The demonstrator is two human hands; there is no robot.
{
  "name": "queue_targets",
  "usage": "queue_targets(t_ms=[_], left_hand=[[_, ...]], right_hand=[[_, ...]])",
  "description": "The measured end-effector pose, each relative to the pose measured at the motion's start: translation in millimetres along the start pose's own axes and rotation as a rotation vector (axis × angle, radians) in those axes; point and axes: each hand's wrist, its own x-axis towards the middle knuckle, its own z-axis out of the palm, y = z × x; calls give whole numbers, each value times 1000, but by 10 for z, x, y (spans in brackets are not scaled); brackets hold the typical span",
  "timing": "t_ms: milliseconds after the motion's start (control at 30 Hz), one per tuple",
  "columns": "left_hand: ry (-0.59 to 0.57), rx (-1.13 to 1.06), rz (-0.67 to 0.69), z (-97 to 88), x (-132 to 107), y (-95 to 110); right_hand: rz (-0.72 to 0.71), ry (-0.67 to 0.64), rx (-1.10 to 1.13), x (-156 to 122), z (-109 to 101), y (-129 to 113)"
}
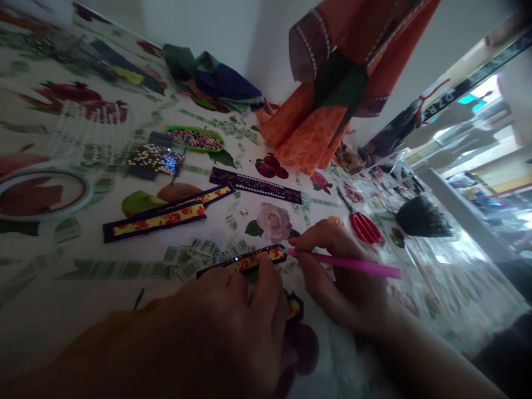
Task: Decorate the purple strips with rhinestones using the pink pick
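My left hand [241, 316] lies over a narrow fabric strip [276, 254] with a yellow-and-red floral middle and dark edges. Its fingertips hold the strip down on the table, and a few small shiny stones show along the upper edge. A pink pen-like stick [353, 265] is pinched between the thumb and index finger of my right hand [336, 277]. The stick's tip is close to the strip's right end; whether it carries anything is too small to tell. Another floral piece [295, 308] pokes out from beneath my left hand, mostly hidden.
Two floral strips [160, 220] and a dark strip with pale stones [257, 185] lie beyond. Behind them are a green dish of beads [195, 138], sequins [155, 159], a tape roll [87, 191] and bead strings [89, 130]. Red-handled scissors [366, 227] lie right, below an orange garment [307, 133].
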Motion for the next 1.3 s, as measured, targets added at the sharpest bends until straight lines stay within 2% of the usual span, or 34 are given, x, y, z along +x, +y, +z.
queue_targets(t_ms=[167, 300, 633, 967, 1000, 1133, 1300], left_hand=[[13, -30, -26, 16, -31, 6], [36, -34, 20, -2, 6, -14], [17, -15, -10, -25, 63, -8], [67, -25, -45, -35, 111, 9], [30, -32, -43, -35, 109, 6], [74, -37, 7, -19, 107, -26], [96, -51, -6, -27, 133, -33]], right_hand=[[-11, -2, 8, -4, 30, 38], [15, 16, 15, -3, 45, 56], [7, 17, 3, 8, 44, 59], [33, 12, -2, -10, 60, 85], [34, 11, 1, -13, 61, 85], [27, 12, 6, -10, 60, 74], [17, 9, 0, 17, 60, 62]])
